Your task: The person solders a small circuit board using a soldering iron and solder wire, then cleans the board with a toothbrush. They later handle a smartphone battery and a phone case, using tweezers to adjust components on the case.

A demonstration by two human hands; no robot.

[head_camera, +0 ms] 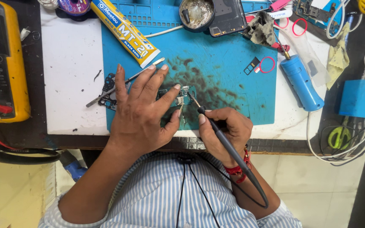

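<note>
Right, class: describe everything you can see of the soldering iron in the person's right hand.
The soldering iron is a slim dark-grey wand with a thin metal tip and a black cord trailing back past the wrist. The right hand grips it like a pen, tilted, tip pointing up-left onto the small circuit board that the left hand pins to the blue mat.

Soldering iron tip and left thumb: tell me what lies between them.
In the head view, a small circuit board lies between the soldering iron tip and the left hand thumb, on the stained blue mat.

Left hand (142, 112) covers most of the circuit board (181, 96); multimeter (1, 63) cut off at left
</note>
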